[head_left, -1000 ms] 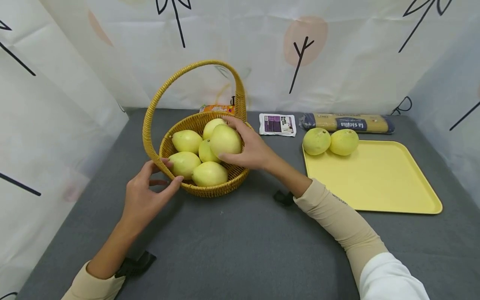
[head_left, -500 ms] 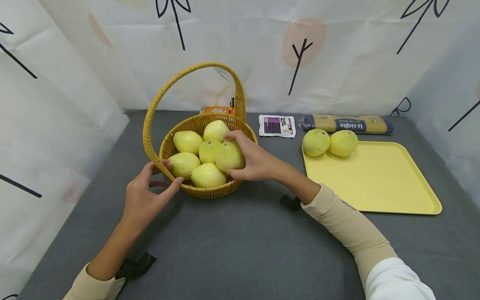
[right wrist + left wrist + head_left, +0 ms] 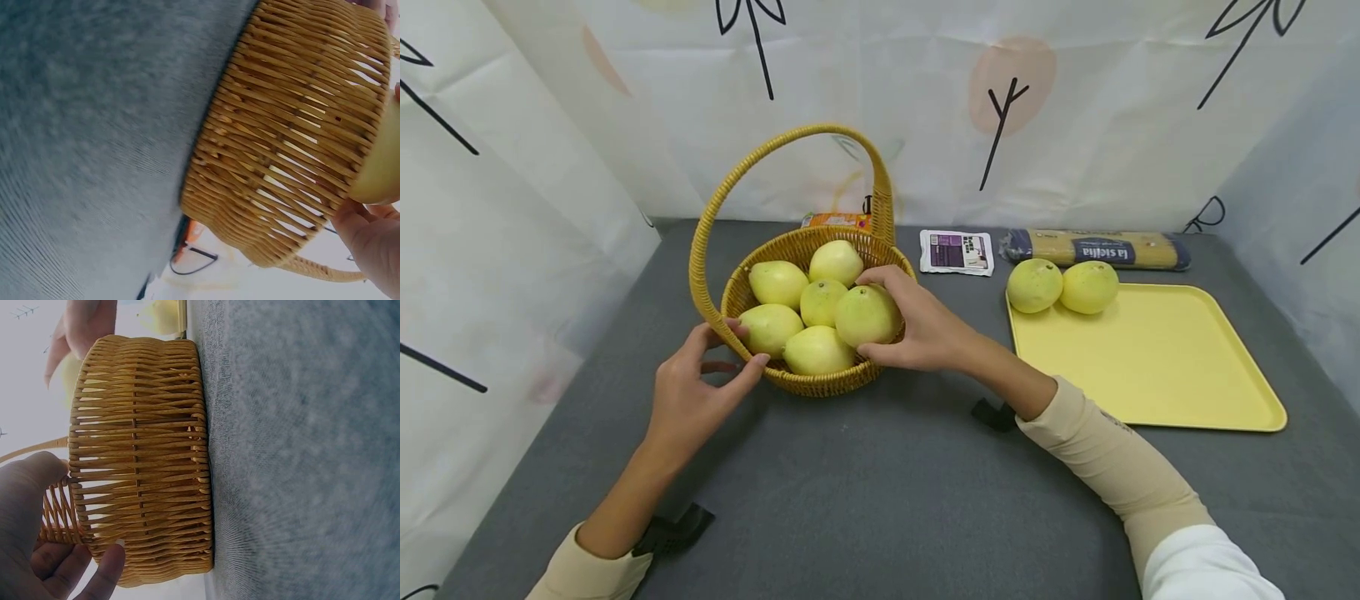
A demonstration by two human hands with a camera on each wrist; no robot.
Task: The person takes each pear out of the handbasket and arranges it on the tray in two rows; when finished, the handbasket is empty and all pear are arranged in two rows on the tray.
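A wicker basket (image 3: 823,383) with a tall arched handle stands left of the table's middle and holds several pale yellow-green fruits, smooth and rounded, some with a pointed end. At its near left side my left hand (image 3: 688,392) grips the rim where the handle joins, thumb outside and fingers behind. My right hand (image 3: 925,325) holds one yellow-green fruit (image 3: 868,317) between thumb and fingers, at the basket's right inner side. That fruit (image 3: 382,156) shows above the weave in the right wrist view. The fruits' undersides are hidden by the basket wall.
To the right lies a yellow tray (image 3: 1165,358) with two similar fruits (image 3: 1035,285) at its far left corner. Behind it is a spaghetti pack (image 3: 1101,248). A white and purple packet (image 3: 957,252) and an orange packet (image 3: 837,220) lie along the back, before a printed cloth wall.
The right hand has brought its fruit toward the near right side of the basket and lower among the others. The left hand keeps its grip on the basket.
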